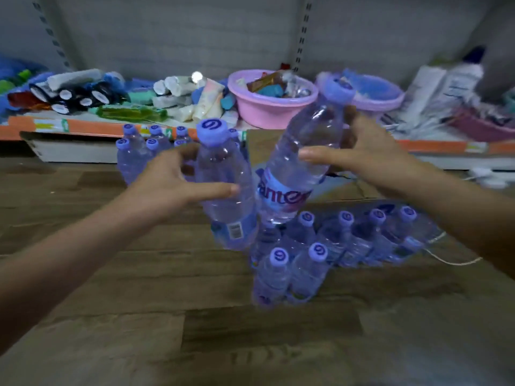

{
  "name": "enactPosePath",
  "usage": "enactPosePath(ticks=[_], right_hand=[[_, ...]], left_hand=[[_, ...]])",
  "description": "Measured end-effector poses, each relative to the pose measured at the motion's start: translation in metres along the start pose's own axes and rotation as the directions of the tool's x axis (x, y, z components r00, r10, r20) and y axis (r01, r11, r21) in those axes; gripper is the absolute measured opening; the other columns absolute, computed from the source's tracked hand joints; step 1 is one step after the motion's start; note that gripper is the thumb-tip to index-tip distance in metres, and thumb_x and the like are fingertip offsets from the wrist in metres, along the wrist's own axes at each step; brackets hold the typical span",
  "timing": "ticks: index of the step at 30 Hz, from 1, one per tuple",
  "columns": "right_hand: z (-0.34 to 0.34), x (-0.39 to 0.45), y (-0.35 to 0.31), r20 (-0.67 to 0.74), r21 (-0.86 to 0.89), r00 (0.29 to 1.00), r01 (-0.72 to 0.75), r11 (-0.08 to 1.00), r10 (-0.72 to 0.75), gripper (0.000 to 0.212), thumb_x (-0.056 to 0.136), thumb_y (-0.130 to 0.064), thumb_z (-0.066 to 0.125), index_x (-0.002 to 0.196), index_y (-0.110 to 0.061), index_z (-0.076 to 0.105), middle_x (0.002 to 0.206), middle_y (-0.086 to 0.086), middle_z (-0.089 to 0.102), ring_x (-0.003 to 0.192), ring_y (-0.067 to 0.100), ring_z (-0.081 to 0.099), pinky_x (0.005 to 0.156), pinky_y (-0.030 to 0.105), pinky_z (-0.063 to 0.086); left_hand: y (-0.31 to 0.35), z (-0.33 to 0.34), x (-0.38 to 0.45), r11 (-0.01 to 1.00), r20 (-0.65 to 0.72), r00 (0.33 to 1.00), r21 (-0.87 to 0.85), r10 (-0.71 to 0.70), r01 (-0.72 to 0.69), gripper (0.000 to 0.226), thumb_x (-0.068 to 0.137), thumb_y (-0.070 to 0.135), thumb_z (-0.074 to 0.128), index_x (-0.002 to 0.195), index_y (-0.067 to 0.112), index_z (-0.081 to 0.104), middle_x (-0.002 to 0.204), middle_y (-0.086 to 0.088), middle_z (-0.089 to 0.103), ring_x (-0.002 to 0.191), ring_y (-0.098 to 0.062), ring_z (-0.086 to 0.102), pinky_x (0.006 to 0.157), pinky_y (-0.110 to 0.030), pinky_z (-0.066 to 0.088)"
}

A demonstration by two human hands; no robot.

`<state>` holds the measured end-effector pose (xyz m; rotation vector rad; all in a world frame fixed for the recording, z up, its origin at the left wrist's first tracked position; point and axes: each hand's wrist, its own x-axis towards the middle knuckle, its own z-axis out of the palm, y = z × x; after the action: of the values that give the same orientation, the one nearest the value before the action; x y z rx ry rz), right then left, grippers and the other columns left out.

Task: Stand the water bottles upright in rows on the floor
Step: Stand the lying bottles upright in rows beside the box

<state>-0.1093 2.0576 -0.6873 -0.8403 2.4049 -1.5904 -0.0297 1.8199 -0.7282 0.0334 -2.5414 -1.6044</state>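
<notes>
Each hand grips one bottle above the floor. The left hand wraps its bottle at mid-body, nearly upright, cap up. The right hand holds its bottle tilted, cap up and to the right, base down-left, almost touching the left bottle. Beyond the left hand stands a far row. Directly below the grips stands a near cluster, which crowds any straight-down placement. The left bottle likely needs less righting.
</notes>
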Motion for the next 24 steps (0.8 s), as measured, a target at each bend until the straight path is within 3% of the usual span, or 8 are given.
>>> enactPosePath(ticks=[2,4,6,8,11,15,19,24], right_hand=[[-0.047,-0.03,-0.006,-0.048,0.005,0.999,0.009,1.0,-0.009,0.051,0.06,-0.021,0.068,0.108,-0.024,0.051,0.082,-0.023,0.072,0.079,-0.008,0.067,0.064,0.009,0.052],[-0.084,-0.059,0.002,-0.115,-0.001,0.993,-0.029,1.0,0.029,0.05,0.06,-0.022,0.068,0.106,-0.028,0.052,0.081,-0.026,0.072,0.078,-0.008,0.067,0.059,0.009,0.051],[-0.109,-0.087,0.022,-0.16,0.004,0.983,-0.089,0.996,0.089,0.057,0.056,-0.03,0.076,0.108,-0.028,0.052,0.09,-0.023,0.073,0.085,-0.005,0.068,0.062,0.01,0.052],[-0.125,-0.109,0.052,-0.214,0.013,0.967,-0.135,0.991,0.135,0.075,0.044,-0.045,0.085,0.111,-0.027,0.054,0.1,-0.014,0.073,0.09,0.001,0.069,0.069,0.012,0.054],[-0.131,-0.136,0.111,-0.264,0.018,0.938,-0.227,0.974,0.223,0.07,0.049,-0.036,0.086,0.111,-0.029,0.054,0.1,-0.01,0.073,0.086,0.0,0.069,0.073,0.018,0.056],[-0.117,-0.155,0.186,-0.27,-0.022,0.913,-0.322,0.946,0.305,0.079,0.044,-0.063,0.082,0.112,-0.036,0.051,0.113,-0.006,0.068,0.105,0.018,0.065,0.089,0.05,0.053],[-0.093,-0.155,0.23,-0.265,0.002,0.911,-0.328,0.945,0.316,0.069,0.06,-0.045,0.082,0.118,-0.027,0.049,0.118,-0.014,0.063,0.11,0.004,0.06,0.092,0.034,0.051],[-0.073,-0.143,0.248,-0.218,-0.02,0.928,-0.315,0.949,0.303,0.058,0.069,-0.034,0.079,0.112,-0.039,0.042,0.108,-0.031,0.056,0.105,-0.004,0.058,0.09,0.026,0.051]], left_hand=[[0.033,0.036,0.006,0.997,0.067,0.996,-0.068,0.054,-0.049,0.048,0.04,0.039,0.081,0.085,0.03,0.066,0.084,0.018,0.073,0.082,0.004,0.066,0.074,-0.012,0.053],[0.055,0.078,0.015,0.994,0.14,0.986,-0.081,0.085,-0.075,0.052,0.041,0.042,0.081,0.088,0.028,0.067,0.089,0.013,0.074,0.087,-0.001,0.068,0.081,-0.021,0.055],[0.067,0.124,0.022,0.995,0.22,0.971,-0.036,0.097,-0.091,0.058,0.044,0.047,0.079,0.096,0.025,0.066,0.098,0.004,0.073,0.093,-0.013,0.068,0.086,-0.036,0.055],[0.068,0.173,0.026,0.996,0.284,0.957,0.046,0.06,-0.076,0.054,0.051,0.044,0.082,0.096,0.021,0.064,0.096,0.002,0.071,0.085,-0.014,0.066,0.081,-0.038,0.055],[0.05,0.243,0.021,0.991,0.293,0.955,0.135,-0.036,-0.004,0.055,0.053,0.042,0.082,0.097,0.015,0.062,0.097,-0.002,0.07,0.086,-0.017,0.065,0.077,-0.041,0.055],[0.009,0.302,-0.001,0.974,0.121,0.98,0.182,-0.16,0.136,0.046,0.062,0.037,0.077,0.1,0.017,0.06,0.106,-0.004,0.063,0.097,-0.021,0.06,0.068,-0.029,0.043],[-0.021,0.331,-0.014,0.956,-0.075,0.981,0.222,-0.18,0.193,0.048,0.069,0.023,0.074,0.112,0.013,0.055,0.117,-0.007,0.054,0.112,-0.023,0.049,0.074,-0.022,0.033],[-0.04,0.35,-0.016,0.942,-0.261,0.925,0.121,-0.275,0.314,0.058,0.074,0.02,0.073,0.124,0.006,0.049,0.128,-0.013,0.052,0.121,-0.025,0.042,0.09,-0.024,0.035]])
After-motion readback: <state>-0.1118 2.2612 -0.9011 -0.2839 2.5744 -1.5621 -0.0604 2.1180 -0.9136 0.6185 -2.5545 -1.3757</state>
